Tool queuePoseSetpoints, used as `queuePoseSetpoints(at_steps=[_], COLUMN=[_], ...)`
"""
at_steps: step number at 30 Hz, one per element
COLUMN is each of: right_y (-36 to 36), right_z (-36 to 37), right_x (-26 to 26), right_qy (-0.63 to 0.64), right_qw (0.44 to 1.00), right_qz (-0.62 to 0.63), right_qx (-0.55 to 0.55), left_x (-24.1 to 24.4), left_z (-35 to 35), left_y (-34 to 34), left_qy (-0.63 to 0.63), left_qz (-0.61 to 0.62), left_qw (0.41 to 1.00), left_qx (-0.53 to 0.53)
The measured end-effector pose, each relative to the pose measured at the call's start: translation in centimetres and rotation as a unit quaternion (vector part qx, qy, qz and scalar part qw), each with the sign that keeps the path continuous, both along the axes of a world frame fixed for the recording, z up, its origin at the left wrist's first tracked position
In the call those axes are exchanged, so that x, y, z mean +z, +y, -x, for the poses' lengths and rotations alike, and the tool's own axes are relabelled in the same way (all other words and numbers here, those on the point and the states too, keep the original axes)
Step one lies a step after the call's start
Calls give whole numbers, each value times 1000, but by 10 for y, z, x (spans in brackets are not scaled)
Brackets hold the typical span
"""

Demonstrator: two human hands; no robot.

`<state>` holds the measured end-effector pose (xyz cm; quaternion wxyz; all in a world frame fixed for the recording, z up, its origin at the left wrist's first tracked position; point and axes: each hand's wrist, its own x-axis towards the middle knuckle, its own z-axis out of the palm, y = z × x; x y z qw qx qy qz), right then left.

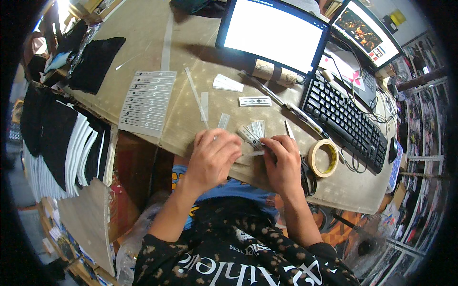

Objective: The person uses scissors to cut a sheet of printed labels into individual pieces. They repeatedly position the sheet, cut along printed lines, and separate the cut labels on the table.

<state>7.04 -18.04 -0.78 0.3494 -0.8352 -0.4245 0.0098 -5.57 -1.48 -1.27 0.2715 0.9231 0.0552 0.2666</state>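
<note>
My left hand point(214, 155) is blurred over the table's front edge, fingers bent together; whether it pinches anything is hidden. A thin pale strip point(255, 153) runs from my right hand point(284, 161), its end between the thumb and bent fingers. The right index fingertip is at a fanned pile of small printed labels point(253, 134). Just beyond the left hand lie a small clear strip point(223, 121) and a longer narrow strip point(196, 96). Black-handled scissors point(307, 175) lie beside the right hand, blades pointing away and partly hidden. Another label stack point(255, 101) sits farther back.
On the left are a printed label sheet point(147, 102) and folded black and white garments point(77, 143). A tape roll point(323, 158), a white pen-like cutter point(304, 118) and a keyboard point(345, 121) lie right. A bright screen point(273, 34) stands behind white paper slips point(228, 83).
</note>
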Motion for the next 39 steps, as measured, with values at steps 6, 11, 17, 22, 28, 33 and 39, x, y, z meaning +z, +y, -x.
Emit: queuePoseSetpoints(at_steps=[6,11,17,22,28,33,39], right_y=[-4,-11,-24,-31,-2,-5,-18], right_z=[-2,4,-4,-12,-8,-2,3], right_x=[1,12,17,22,17,11,20], right_qy=[74,121,98,97,171,80,57], right_qw=[997,991,990,985,984,994,998], right_qz=[13,-10,-32,-74,-19,31,4], right_qx=[-12,-58,-96,-118,-50,-74,-34], left_x=[16,10,8,17,7,16,12], left_z=[-37,-48,-33,6,10,2,-35], left_y=[19,27,34,30,19,19,-6], left_qy=[90,86,43,92,77,18,57], left_qz=[8,7,48,-29,-9,184,215], left_qw=[994,994,998,988,989,981,975], left_qx=[-61,-67,22,118,123,62,-9])
